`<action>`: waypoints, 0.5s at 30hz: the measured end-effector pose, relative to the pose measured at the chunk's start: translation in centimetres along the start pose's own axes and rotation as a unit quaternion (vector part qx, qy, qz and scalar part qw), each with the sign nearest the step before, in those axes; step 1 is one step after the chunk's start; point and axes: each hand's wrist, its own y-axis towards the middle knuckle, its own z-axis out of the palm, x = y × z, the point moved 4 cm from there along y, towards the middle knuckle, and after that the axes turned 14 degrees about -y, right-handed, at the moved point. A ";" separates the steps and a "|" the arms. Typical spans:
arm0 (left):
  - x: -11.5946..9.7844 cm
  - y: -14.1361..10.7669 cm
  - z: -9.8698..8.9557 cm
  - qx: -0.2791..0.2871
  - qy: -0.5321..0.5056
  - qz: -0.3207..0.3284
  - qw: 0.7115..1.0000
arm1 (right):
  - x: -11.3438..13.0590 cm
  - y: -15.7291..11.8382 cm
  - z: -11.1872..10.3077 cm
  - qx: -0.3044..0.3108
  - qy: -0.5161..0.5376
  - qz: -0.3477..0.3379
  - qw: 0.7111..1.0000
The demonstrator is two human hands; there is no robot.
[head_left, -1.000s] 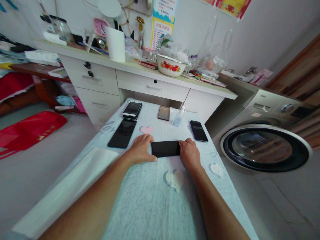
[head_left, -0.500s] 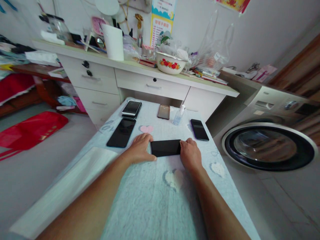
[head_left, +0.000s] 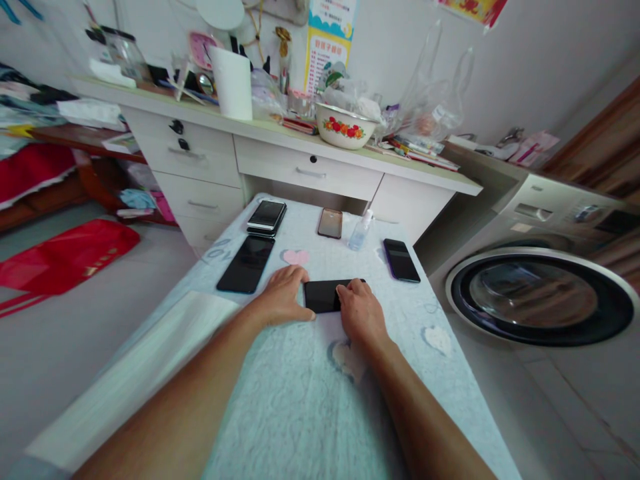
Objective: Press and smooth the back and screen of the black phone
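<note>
A black smartphone (head_left: pixel 321 297) lies flat and sideways on the cloth-covered table, dark screen up. My left hand (head_left: pixel 286 297) steadies its left end, thumb at the near corner and fingers at the far corner. Over the right half of the screen is my right hand (head_left: pixel 363 310), its fingers curled and pressed down on the glass. Whatever those fingers may hold is hidden. Nearby lie a larger black phone (head_left: pixel 247 265) to the left and a purple-edged phone (head_left: pixel 401 260) to the right. Farther back are a small stack of phones (head_left: pixel 267 217) and a brown phone case (head_left: pixel 330 223).
A clear spray bottle (head_left: pixel 360 231) stands near the table's far end. A long white strip (head_left: pixel 135 380) lies along the left edge. Behind is a white desk (head_left: pixel 310 168) bearing a flowered bowl (head_left: pixel 345 128); a washing machine (head_left: pixel 540 297) stands at right.
My right hand has slid left from the smartphone's right end onto its screen. My left hand keeps its place at the left end. The view has shifted slightly.
</note>
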 end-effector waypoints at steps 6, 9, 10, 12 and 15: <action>-0.1 0.0 0.0 -0.006 -0.004 -0.006 1.000 | 1.6 0.0 -0.6 -0.007 0.013 -0.069 0.998; -0.2 0.0 -0.1 -0.006 -0.005 -0.009 1.000 | 2.4 -0.1 -1.0 -0.012 0.019 -0.113 0.993; -0.3 0.0 -0.1 -0.006 -0.005 -0.009 1.000 | 2.6 -0.1 -1.1 -0.014 0.019 -0.126 0.992; -0.4 0.0 -0.2 -0.008 -0.008 -0.009 1.000 | 2.9 -0.2 -1.2 -0.014 0.018 -0.141 0.990; -0.5 -0.1 -0.2 -0.010 -0.011 -0.013 1.000 | 3.1 -0.1 -1.2 -0.010 0.012 -0.144 0.989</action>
